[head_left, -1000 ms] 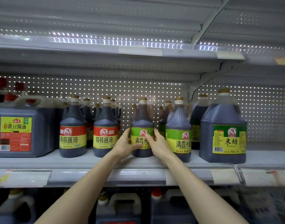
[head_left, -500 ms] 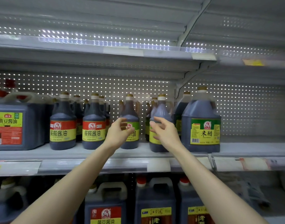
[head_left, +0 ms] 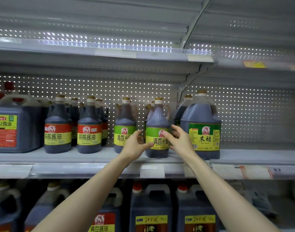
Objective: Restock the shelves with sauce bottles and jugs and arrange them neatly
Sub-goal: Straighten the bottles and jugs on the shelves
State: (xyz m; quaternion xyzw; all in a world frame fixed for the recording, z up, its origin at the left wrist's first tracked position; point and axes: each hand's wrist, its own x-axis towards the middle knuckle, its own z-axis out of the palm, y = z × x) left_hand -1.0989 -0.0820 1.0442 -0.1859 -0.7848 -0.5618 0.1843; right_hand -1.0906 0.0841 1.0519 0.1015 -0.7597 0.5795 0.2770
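A dark vinegar bottle with a green and yellow label [head_left: 157, 129] stands at the front of the middle shelf [head_left: 86, 158]. My left hand [head_left: 135, 147] cups its left side, thumb across the lower label. My right hand [head_left: 181, 142] wraps its right side, thumb on the label and fingers spread behind. A matching green-label bottle [head_left: 125, 126] stands just left of it, partly behind my left hand. More bottles of this kind stand behind.
Two red-label soy sauce bottles [head_left: 58, 129] [head_left: 89, 131] and a big soy jug [head_left: 12, 124] stand to the left. A large rice vinegar jug [head_left: 202, 126] is close on the right, with bare shelf beyond it. The lower shelf holds several jugs [head_left: 151, 208].
Both hands let go of the left green-label bottle, lifted off, and now close round the green-label bottle to its right. The view has shifted slightly.
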